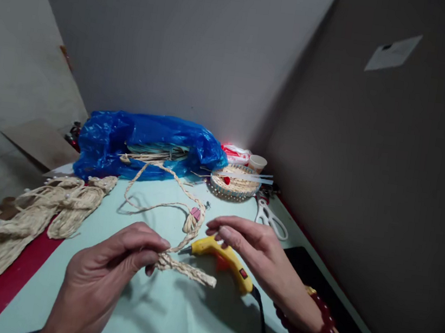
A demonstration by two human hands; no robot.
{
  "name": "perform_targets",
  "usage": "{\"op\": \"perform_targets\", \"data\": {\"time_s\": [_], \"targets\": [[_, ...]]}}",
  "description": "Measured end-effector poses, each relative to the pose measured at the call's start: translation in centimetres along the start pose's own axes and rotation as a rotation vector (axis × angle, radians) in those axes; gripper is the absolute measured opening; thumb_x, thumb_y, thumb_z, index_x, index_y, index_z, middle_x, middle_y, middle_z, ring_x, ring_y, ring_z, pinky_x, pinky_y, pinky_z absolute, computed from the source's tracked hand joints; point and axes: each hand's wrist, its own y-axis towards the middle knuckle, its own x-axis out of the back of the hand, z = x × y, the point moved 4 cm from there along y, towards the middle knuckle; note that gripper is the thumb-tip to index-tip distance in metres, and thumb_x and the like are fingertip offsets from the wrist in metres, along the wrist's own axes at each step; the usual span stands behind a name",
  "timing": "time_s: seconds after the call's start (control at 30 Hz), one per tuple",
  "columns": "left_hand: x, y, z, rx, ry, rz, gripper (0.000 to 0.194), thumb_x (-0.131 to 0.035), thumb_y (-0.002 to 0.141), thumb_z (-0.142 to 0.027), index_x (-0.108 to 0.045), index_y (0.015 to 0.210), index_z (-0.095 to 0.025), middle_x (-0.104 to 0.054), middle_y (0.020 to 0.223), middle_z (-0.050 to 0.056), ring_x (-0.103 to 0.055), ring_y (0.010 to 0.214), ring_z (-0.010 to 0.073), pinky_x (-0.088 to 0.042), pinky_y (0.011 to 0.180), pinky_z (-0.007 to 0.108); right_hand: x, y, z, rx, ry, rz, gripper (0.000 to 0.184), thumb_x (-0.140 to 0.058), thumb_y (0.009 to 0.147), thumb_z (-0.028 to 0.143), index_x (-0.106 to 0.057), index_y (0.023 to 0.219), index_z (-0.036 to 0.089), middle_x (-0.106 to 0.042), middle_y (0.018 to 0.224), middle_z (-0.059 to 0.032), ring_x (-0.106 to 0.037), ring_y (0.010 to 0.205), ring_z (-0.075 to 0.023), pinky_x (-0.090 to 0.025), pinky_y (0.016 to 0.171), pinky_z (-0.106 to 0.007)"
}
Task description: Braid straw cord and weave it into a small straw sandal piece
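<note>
My left hand (111, 266) is closed, pinching a braided straw cord (186, 270) between thumb and fingertips. One end of the braid sticks out to the right, while the rest runs up and loops across the table. A yellow hot glue gun (230, 260) is just right of the braid, its nozzle pointing left towards my left fingertips. Above the gun is my right hand (251, 241), its fingers stretched out and not wrapped round the handle. Whether its fingertips touch the gun I cannot tell. A small pink and straw-coloured piece (193, 218) lies beside the loop.
Woven straw sandals or soles (15, 248) lie at the left. At the back are a blue plastic bag (154, 127) with straw strands and a round woven basket (233, 190) with glue sticks. White-handled scissors (270, 219) lie right, near a paper cup (257, 163). The gun's black cord (263, 325) runs forward.
</note>
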Motion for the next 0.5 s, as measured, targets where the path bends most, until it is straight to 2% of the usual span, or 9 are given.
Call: {"op": "perform_targets", "data": {"time_s": [0.07, 0.13, 0.2, 0.27, 0.37, 0.5], "targets": [[-0.6, -0.1, 0.1, 0.009, 0.016, 0.061, 0.020, -0.071, 0.080, -0.018, -0.080, 0.079, -0.035, -0.074, 0.075, -0.003, -0.065, 0.061, 0.0129, -0.052, 0.055, 0.017, -0.9, 0.0, 0.5, -0.027, 0.343, 0.044, 0.033, -0.055, 0.096, 0.048, -0.070, 0.111, 0.022, -0.074, 0.105, -0.0044, -0.069, 0.097, -0.0212, -0.053, 0.078, -0.029], [-0.9, -0.2, 0.3, 0.020, 0.033, 0.080, 0.017, -0.072, 0.079, -0.019, -0.080, 0.077, -0.034, -0.074, 0.074, -0.003, -0.065, 0.060, 0.0135, -0.052, 0.053, 0.017, -1.5, -0.1, 0.5, -0.050, 0.633, 0.049, 0.023, -0.066, 0.091, 0.039, -0.073, 0.102, 0.020, -0.073, 0.097, -0.0032, -0.068, 0.087, -0.0172, -0.052, 0.067, -0.023], [-0.9, -0.3, 0.4, 0.033, 0.058, 0.083, 0.017, -0.072, 0.078, -0.019, -0.080, 0.076, -0.034, -0.074, 0.073, -0.003, -0.067, 0.061, 0.0136, -0.052, 0.053, 0.017, -1.6, -0.2, 0.5, -0.042, 0.773, 0.034, 0.014, -0.073, 0.086, 0.031, -0.075, 0.091, 0.018, -0.071, 0.089, -0.0014, -0.064, 0.078, -0.0128, -0.048, 0.061, -0.019], [-0.9, -0.3, 0.5, 0.051, 0.098, 0.110, 0.020, -0.072, 0.078, -0.018, -0.079, 0.076, -0.036, -0.074, 0.073, -0.006, -0.067, 0.062, 0.0121, -0.053, 0.056, 0.015, -1.3, -0.5, 0.6, -0.007, 0.787, 0.029, 0.008, -0.075, 0.085, 0.025, -0.074, 0.087, 0.017, -0.070, 0.085, -0.0003, -0.061, 0.075, -0.0106, -0.048, 0.062, -0.018], [-1.1, -0.6, 0.7, 0.092, 0.141, 0.161, 0.022, -0.071, 0.079, -0.019, -0.078, 0.078, -0.040, -0.073, 0.074, -0.010, -0.066, 0.061, 0.0085, -0.052, 0.057, 0.011, -0.8, -0.9, 0.9, 0.058, 0.714, 0.076, 0.004, -0.070, 0.091, 0.019, -0.073, 0.089, 0.016, -0.070, 0.085, 0.0002, -0.061, 0.079, -0.0098, -0.049, 0.073, -0.019], [-0.9, -0.9, 1.2, 0.189, 0.144, 0.070, 0.015, -0.071, 0.078, -0.026, -0.078, 0.073, -0.039, -0.073, 0.078, -0.011, -0.066, 0.062, 0.0073, -0.050, 0.059, 0.010, -0.5, -1.4, 1.2, 0.156, 0.566, 0.141, 0.007, -0.063, 0.095, 0.018, -0.069, 0.092, 0.014, -0.069, 0.091, -0.0028, -0.063, 0.086, -0.0135, -0.049, 0.081, -0.025]]}}
